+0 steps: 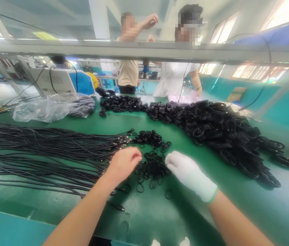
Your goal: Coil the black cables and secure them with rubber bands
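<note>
Black loops (pixel 153 165) lie between the curled left grip (pixel 124 162) and curled right grip (pixel 187 171), whose contents I cannot tell.

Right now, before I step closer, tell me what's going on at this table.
A bare left hand and a white-gloved right hand flank small black bands on the green table. Whether either holds anything, I can't tell. Long black cables lie to the left; a larger heap of black coils lies to the right.
</note>
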The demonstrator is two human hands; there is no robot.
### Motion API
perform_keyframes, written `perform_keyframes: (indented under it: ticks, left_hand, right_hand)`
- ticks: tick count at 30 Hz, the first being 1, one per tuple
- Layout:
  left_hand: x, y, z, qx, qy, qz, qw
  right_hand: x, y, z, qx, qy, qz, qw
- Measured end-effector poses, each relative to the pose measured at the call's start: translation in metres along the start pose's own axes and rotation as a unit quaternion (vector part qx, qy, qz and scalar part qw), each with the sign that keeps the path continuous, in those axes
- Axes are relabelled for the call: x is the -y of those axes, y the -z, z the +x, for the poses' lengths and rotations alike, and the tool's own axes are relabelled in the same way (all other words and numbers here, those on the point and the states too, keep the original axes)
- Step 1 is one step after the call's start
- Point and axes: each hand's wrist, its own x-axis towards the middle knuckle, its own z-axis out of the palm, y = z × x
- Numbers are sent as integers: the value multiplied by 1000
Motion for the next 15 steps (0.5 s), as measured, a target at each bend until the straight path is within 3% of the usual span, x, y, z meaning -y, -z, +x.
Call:
perform_keyframes:
  ticks: [9,15]
  left_hand:
    - [-7,-1,-14,4,11,3,1000]
    - [-1,3,-23,-5,19,-6,1000]
  right_hand:
    - [24,-26,7,27,35,-49,998]
    - [9,-19,8,16,-41,-128,991]
